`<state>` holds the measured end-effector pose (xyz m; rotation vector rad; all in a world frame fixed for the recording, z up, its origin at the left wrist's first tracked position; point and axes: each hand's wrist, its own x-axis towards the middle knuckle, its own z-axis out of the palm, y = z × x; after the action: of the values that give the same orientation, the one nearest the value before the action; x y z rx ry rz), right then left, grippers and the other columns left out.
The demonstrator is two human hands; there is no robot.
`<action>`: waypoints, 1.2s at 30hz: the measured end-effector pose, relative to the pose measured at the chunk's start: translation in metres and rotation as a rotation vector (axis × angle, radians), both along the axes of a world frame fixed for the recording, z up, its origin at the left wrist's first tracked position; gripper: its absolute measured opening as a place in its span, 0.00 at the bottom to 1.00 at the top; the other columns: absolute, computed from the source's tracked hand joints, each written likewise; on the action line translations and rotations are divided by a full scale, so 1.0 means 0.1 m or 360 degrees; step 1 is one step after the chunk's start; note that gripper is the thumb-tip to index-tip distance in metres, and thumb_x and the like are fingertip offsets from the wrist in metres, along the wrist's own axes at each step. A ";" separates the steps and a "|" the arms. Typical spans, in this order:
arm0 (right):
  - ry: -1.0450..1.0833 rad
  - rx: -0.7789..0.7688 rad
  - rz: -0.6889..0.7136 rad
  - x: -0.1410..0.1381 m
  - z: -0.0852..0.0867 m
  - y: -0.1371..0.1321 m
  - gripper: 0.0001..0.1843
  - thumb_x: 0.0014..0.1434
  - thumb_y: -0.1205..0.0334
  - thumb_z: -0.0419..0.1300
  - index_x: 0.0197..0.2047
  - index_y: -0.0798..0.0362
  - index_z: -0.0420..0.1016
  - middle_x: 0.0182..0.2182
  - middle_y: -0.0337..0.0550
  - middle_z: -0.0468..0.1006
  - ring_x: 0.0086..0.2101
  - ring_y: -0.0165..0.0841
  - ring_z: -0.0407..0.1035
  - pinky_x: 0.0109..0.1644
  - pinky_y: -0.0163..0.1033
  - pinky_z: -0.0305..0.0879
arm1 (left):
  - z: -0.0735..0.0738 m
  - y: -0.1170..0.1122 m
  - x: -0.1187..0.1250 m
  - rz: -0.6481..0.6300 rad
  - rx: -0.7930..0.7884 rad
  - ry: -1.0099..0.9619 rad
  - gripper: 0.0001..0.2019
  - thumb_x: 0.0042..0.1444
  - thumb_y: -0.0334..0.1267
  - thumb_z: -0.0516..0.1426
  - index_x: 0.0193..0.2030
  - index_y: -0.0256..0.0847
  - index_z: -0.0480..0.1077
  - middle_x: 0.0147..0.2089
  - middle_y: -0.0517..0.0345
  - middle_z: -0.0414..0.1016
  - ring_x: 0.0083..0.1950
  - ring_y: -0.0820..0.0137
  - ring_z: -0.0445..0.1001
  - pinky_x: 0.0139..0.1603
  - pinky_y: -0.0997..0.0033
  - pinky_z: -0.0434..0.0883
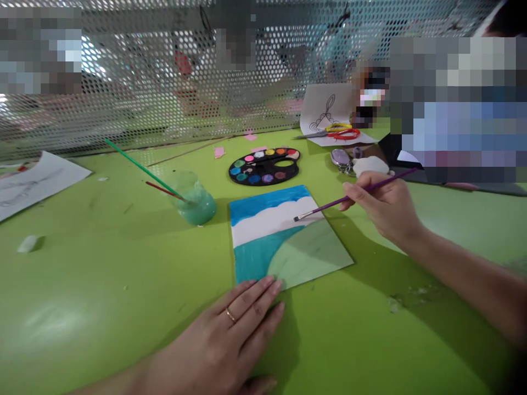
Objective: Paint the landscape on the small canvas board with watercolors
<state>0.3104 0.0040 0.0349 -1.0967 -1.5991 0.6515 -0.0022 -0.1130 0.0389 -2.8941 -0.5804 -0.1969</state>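
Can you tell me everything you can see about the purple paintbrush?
The purple paintbrush is long and thin, with a smooth-looking purple handle, a silvery collar that looks like metal, and short, dark bristles. The right hand pinches the handle partway along, and the far end pokes out beyond it. The brush slants, bristles down to the left, over the white band of the painting. I can't tell whether the bristles touch it.
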 end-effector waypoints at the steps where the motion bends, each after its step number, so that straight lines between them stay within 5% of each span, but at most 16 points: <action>1: -0.0096 0.0040 -0.0021 0.02 0.02 0.00 0.15 0.57 0.56 0.65 0.23 0.52 0.70 0.18 0.37 0.75 0.20 0.28 0.69 0.26 0.35 0.60 | 0.00 0.00 0.00 0.0000 0.0000 0.0003 0.26 0.67 0.49 0.45 0.61 0.31 0.67 0.64 0.42 0.65 0.65 0.57 0.66 0.58 0.63 0.72; 10: -0.0433 0.0319 -0.0248 0.21 0.21 0.04 0.16 0.58 0.62 0.64 0.19 0.52 0.69 0.18 0.37 0.74 0.20 0.26 0.66 0.26 0.35 0.58 | 0.04 0.00 0.00 0.0023 0.0017 0.0024 0.26 0.67 0.48 0.45 0.61 0.31 0.67 0.64 0.43 0.65 0.65 0.57 0.66 0.57 0.64 0.72; 14: -0.0173 0.0224 -0.0179 0.17 0.18 0.01 0.16 0.58 0.59 0.64 0.21 0.52 0.69 0.18 0.36 0.74 0.20 0.27 0.67 0.26 0.35 0.60 | 0.03 0.02 0.02 0.0024 0.0011 0.0029 0.25 0.67 0.48 0.45 0.61 0.31 0.67 0.64 0.43 0.65 0.64 0.57 0.66 0.57 0.64 0.73; 22: -0.0350 0.0152 -0.0050 0.11 0.15 -0.01 0.17 0.59 0.57 0.63 0.21 0.52 0.70 0.19 0.38 0.75 0.21 0.28 0.68 0.26 0.37 0.60 | 0.02 -0.01 0.01 0.0030 -0.0006 0.0037 0.26 0.67 0.48 0.46 0.61 0.31 0.67 0.64 0.43 0.65 0.65 0.57 0.65 0.58 0.63 0.72; 31: -0.0475 0.0370 -0.0236 0.21 0.30 0.01 0.16 0.59 0.63 0.63 0.20 0.51 0.69 0.18 0.36 0.74 0.21 0.26 0.66 0.28 0.35 0.60 | -0.03 -0.02 -0.03 0.0038 -0.0055 0.0017 0.27 0.66 0.48 0.48 0.63 0.31 0.64 0.66 0.42 0.63 0.67 0.57 0.62 0.61 0.62 0.69; 36: -0.0323 0.0179 -0.0102 0.14 0.24 -0.01 0.15 0.59 0.59 0.63 0.22 0.51 0.70 0.19 0.37 0.75 0.21 0.27 0.68 0.27 0.36 0.60 | -0.02 -0.02 -0.02 0.0047 -0.0110 0.0047 0.29 0.63 0.47 0.53 0.65 0.29 0.62 0.67 0.41 0.61 0.68 0.56 0.61 0.62 0.62 0.68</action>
<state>0.3248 0.0028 0.0589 -1.1541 -1.7435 0.4126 -0.0041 -0.1152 0.0373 -2.9476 -0.6369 -0.1317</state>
